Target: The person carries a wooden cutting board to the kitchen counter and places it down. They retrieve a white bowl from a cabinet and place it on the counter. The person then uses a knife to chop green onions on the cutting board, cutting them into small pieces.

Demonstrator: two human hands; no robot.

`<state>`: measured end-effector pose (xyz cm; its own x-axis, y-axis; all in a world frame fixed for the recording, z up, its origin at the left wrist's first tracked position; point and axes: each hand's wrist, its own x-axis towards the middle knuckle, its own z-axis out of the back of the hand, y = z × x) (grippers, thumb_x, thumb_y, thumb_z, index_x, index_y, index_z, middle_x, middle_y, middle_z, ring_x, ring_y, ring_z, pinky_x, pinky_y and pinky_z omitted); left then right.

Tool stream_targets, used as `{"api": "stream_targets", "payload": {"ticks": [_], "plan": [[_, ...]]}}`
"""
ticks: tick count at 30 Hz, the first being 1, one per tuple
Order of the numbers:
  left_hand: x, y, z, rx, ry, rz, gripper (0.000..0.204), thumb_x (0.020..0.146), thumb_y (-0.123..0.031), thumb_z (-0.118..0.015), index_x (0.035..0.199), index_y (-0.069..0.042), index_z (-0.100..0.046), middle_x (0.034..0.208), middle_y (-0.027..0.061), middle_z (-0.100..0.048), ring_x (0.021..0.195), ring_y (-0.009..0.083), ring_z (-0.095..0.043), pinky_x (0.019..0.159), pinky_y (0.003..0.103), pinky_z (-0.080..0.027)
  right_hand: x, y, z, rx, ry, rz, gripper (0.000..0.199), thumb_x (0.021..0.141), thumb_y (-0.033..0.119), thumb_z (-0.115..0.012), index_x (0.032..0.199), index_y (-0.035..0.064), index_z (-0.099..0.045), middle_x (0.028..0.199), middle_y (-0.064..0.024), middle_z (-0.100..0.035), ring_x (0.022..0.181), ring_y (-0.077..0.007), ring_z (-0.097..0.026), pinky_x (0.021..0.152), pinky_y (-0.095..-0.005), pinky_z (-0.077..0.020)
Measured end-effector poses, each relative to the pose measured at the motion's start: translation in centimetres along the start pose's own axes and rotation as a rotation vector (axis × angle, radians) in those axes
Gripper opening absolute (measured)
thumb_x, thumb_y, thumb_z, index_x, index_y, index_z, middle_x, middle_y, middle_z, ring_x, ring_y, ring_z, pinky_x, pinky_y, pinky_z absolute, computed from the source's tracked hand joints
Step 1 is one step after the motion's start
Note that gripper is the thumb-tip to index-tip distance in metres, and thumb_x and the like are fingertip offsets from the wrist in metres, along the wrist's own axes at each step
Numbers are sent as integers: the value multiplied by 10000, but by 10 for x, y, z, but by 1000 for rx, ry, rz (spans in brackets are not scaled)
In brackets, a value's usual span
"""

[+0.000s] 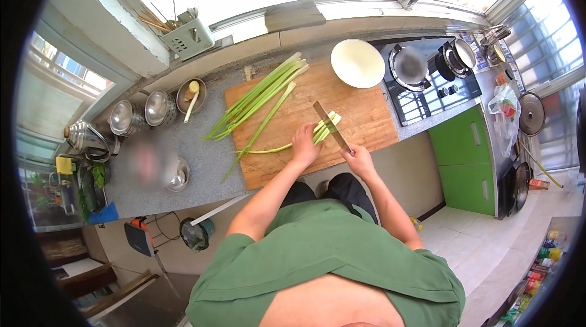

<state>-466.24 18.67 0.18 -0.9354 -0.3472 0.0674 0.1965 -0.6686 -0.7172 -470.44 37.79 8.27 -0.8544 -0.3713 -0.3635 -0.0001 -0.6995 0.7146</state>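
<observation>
My left hand (307, 145) is at the middle of the cutting board (366, 107), toward its near edge. Its fingers are bent and set close together over a group of green stalks (320, 134), holding them down. One thin green end (262, 151) extends from under this hand to the left edge of the board.

My right hand (360, 161) is at the near edge, right of the left hand. Its fingers are closed around the handle of the knife (332, 127); the handle is mostly hidden in the grip. The blade slants from this hand toward the far edge and crosses the held stalks just beside my left fingertips. I cannot tell how deep the cutting edge sits.

A bundle of long stalks (262, 98) lies over the far left corner of the board and overhangs the left edge onto the countertop (207, 159). A single stalk (267, 125) lies between the bundle and my left hand; its lower end also passes the left edge.

A white bowl (358, 63) stands at the far right corner of the board. The gas hob (452, 92) is set into the countertop to the right of the bowl. A small metal bowl (178, 173) stands left of the board, near the countertop's front edge.
</observation>
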Motion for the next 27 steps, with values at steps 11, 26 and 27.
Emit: {"api": "stream_targets", "payload": {"ticks": [11,26,27], "plan": [[35,-9,-61,275,86,-114,712,721,-143,-750,1377,-113,-475,1235,104,-504,1160,308,-463,953,463,-381,49,-39,59,94,8,33,236,881,260,-654,958,40,-684,585,-21,-505,575,-121,-439,542,-335,-377],[1,33,15,593,-428,397,308,822,-188,-672,1122,-138,-625,1143,79,-566,1102,251,-508,923,432,-375,135,-55,126,-283,355,290,327,868,273,-644,1172,159,-681,633,-127,-589,588,-243,-579,613,-380,-463],[-1,33,24,610,-485,462,304,813,-183,-680,1110,-139,-629,1134,69,-566,1103,248,-504,915,429,-374,137,-56,121,-284,359,337,335,867,280,-644,1183,171,-677,648,-140,-599,608,-264,-596,624,-390,-469]]}}
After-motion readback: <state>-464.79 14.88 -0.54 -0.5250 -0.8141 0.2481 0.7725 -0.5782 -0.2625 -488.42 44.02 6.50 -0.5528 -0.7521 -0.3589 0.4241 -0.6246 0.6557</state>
